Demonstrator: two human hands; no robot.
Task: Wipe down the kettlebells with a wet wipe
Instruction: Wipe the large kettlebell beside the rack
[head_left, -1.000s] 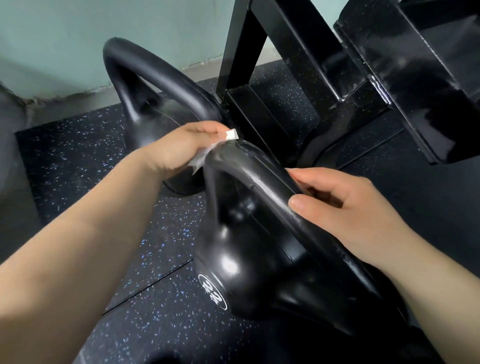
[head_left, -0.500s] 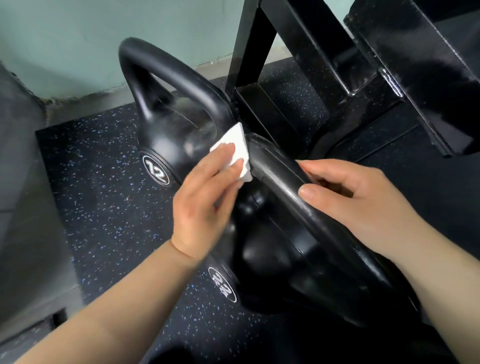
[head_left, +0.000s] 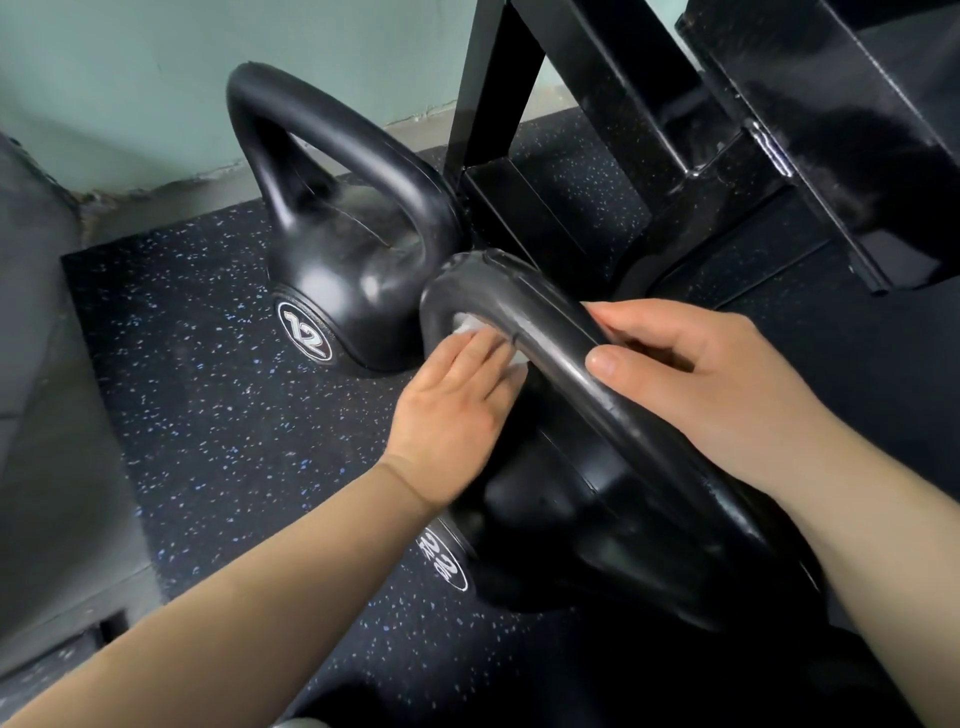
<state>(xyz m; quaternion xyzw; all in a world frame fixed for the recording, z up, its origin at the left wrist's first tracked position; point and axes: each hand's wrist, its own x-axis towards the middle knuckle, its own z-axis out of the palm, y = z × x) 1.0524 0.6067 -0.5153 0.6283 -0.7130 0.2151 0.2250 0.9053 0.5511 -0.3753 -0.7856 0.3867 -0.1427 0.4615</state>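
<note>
Near kettlebell (head_left: 597, 519) on speckled floor (head_left: 218, 415) w/ far kettlebell (head_left: 343, 270) just behind-left: left hand (head_left: 457, 405) presses wet wipe (head_left: 470, 327) under handle, right hand (head_left: 717, 384) grips handle top.

Single head-worn wide-angle view, aimed forward and down, held close above the near kettlebell (head_left: 597, 493) and floor mat (head_left: 218, 415).
</note>
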